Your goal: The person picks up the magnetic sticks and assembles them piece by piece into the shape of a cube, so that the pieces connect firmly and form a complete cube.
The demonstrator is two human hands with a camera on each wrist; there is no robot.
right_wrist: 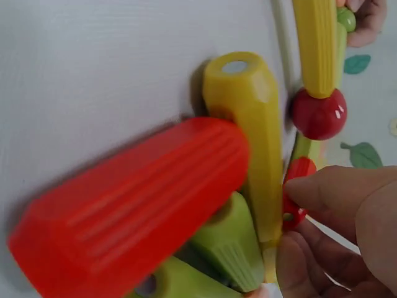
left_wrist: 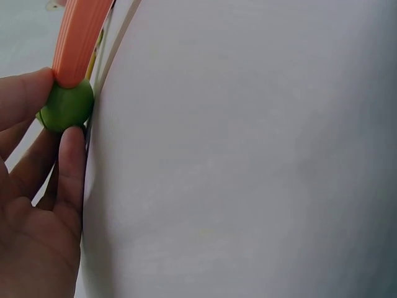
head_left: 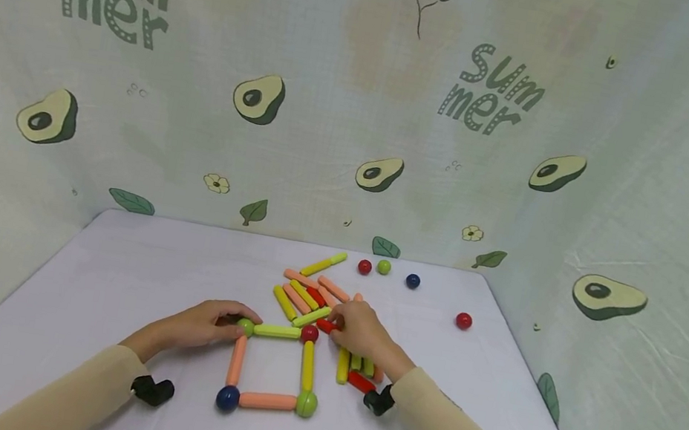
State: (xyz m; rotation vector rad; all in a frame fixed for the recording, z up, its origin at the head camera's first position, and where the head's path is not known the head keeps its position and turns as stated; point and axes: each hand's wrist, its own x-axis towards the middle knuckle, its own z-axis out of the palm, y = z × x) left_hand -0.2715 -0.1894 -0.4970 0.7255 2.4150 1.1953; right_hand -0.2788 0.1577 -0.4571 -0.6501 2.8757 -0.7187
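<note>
A square of magnetic rods and balls lies flat on the table, with a blue ball (head_left: 227, 398), a green ball (head_left: 306, 404), a red ball (head_left: 309, 333) and another green ball (head_left: 245, 326) at its corners. My left hand (head_left: 201, 326) grips that far-left green ball between thumb and fingers; an orange rod (left_wrist: 79, 43) joins it in the left wrist view. Just right of the red ball, my right hand (head_left: 363, 332) pinches a short red rod (right_wrist: 296, 186) between thumb and fingers. Whether this rod touches the red ball I cannot tell.
Behind the square lies a pile of orange, yellow, green and red rods (head_left: 297, 299). More rods, including a yellow one (head_left: 343, 367) and a red one (head_left: 361, 382), lie under my right wrist. Loose balls, such as a red one (head_left: 464, 321), sit at the back right.
</note>
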